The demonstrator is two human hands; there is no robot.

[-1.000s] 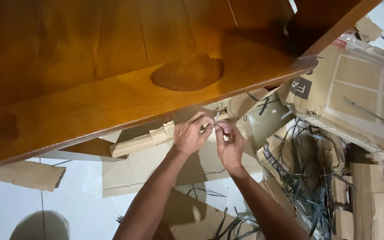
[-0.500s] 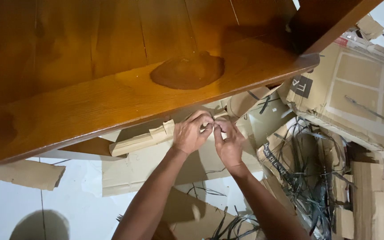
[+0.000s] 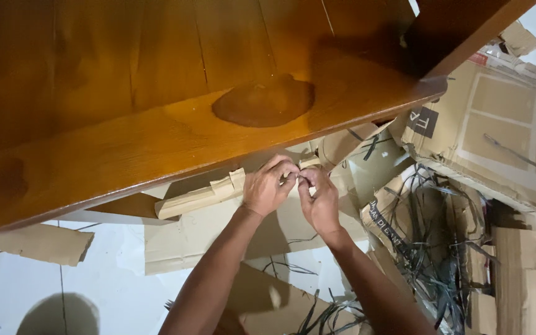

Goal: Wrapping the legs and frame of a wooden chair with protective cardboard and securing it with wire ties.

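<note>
In the head view, our left hand (image 3: 267, 188) and right hand (image 3: 319, 200) meet fingertip to fingertip just below the front edge of a varnished wooden tabletop (image 3: 156, 124) seen from above. Both hands are curled nearly closed, thumbs and forefingers pinched together on something very small between them (image 3: 295, 178); it is too small and too hidden by the fingers for us to tell what it is, perhaps a bit of fastener or tie. The hands touch each other at that pinch, with our forearms running down toward the bottom edge of the picture.

The tabletop carries a dark oval knot (image 3: 263, 102) near its front edge, just above the hands. Beneath the hands, on the white tiled floor (image 3: 94, 279), lie torn cardboard pieces (image 3: 193, 242) and a folded cardboard strip (image 3: 200, 197) just left of our left hand. To the right sits a large flattened cardboard box (image 3: 504, 130), and near it a tangle of black plastic strapping (image 3: 429, 248) spreads over more cardboard scraps toward the floor's lower right.
</note>
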